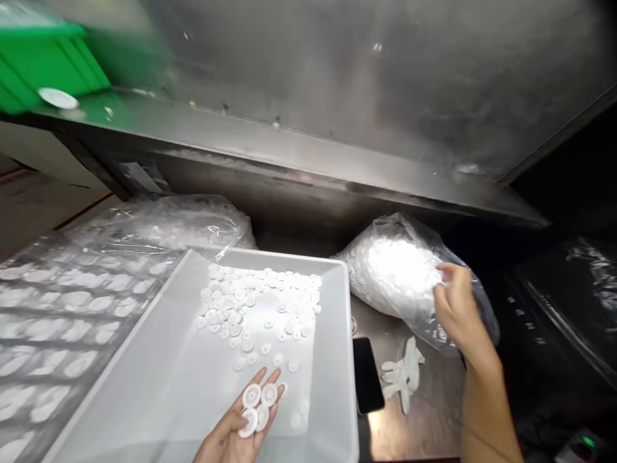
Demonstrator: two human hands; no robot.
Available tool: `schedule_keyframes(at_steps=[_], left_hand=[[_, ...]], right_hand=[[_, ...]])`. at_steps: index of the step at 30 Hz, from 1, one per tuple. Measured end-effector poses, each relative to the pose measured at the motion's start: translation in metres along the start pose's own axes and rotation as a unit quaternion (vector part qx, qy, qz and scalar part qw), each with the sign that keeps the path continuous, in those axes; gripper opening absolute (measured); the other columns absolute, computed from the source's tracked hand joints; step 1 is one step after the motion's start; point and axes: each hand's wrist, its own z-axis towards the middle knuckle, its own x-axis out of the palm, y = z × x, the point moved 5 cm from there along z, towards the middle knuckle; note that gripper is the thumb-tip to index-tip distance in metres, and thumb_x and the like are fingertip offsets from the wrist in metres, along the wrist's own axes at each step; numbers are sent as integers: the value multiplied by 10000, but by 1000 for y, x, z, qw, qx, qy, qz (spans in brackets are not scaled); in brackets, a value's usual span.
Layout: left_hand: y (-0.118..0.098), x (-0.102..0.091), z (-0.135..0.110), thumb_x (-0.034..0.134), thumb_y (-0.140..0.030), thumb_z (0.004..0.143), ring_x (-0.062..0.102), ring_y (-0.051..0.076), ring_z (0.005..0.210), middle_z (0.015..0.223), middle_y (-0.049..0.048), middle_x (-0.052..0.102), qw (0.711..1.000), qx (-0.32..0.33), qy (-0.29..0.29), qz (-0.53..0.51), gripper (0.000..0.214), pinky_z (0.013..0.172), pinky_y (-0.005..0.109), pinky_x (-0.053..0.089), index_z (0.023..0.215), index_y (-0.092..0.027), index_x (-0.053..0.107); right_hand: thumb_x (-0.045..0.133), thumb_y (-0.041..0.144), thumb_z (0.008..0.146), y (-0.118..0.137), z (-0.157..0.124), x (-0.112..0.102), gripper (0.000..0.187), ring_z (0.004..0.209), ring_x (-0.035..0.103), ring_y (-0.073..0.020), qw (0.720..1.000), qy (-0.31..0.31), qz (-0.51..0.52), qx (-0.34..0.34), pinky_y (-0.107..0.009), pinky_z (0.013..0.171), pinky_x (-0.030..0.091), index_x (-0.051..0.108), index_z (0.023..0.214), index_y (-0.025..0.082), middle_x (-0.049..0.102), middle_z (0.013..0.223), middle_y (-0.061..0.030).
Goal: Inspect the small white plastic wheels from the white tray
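Discs: we see white plastic discs (250,315) spread across a white plastic tray (332,360).
Left hand: our left hand (231,434) lies palm up over the tray, holding four discs.
Right hand: our right hand (457,315) touches a clear bag (395,276) of discs; grip unclear.
Beside: a black phone (366,376), white gloves (403,374).
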Motion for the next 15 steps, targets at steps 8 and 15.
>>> schedule_keyframes(at_steps=[8,15], left_hand=[[-7,110,-86,461,13,798,469,222,1332,1395,106,562,992,100,26,-76,807,1165,310,330,1533,-154,175],[-13,148,-114,484,-192,870,459,228,1347,1458,142,493,985,139,61,-85,692,1122,332,389,1517,-153,239]], right_hand=[[629,359,919,-10,40,3,367,1243,465,-290,985,77,64,144,-547,1042,386,562,1221,163,489,1344,-101],[420,556,984,130,-105,9,552,1332,392,-298,902,163,360,175,-575,1110,283,405,1423,222,406,1458,-111]])
